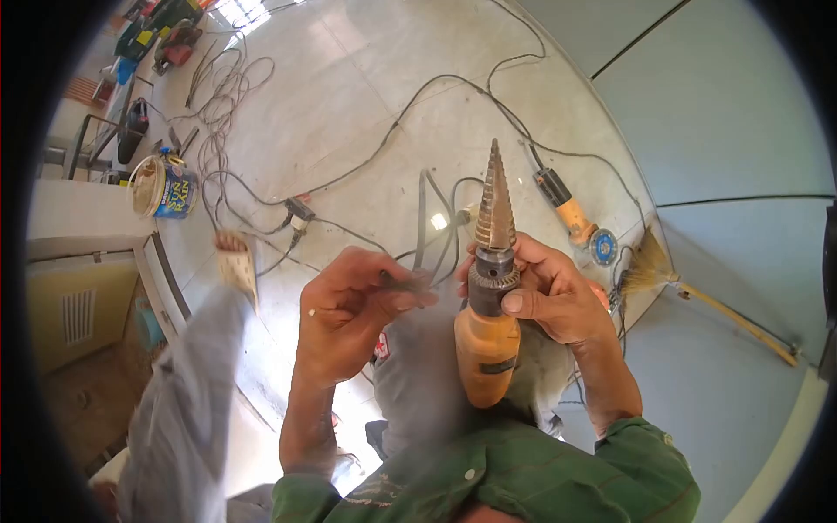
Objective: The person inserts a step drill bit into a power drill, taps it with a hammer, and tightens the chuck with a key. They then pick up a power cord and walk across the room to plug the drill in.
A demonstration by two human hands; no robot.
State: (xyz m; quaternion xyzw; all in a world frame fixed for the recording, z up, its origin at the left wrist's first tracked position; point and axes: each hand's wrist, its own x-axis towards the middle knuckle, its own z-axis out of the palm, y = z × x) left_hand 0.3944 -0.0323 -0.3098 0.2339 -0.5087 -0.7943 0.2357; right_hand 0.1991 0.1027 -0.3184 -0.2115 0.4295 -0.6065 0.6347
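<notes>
My right hand point(558, 296) is closed around the chuck point(493, 283) of an orange power drill point(486, 357). A cone-shaped step drill bit point(495, 205) sits in the chuck, its tip pointing away from me. The drill's body rests near my lap, against the grey trousers. To the left of the chuck, and apart from it, my left hand point(344, 309) pinches a small dark metal piece that looks like a chuck key point(403, 281). Motion blur hides its exact shape.
An angle grinder point(571, 213) lies on the floor at right, by a broom point(737, 322). Cables and a plug connector point(300, 209) cross the floor. A paint bucket point(166, 187) stands at left, near another person's foot point(234, 257). Grey panels point(741, 113) bound the right side.
</notes>
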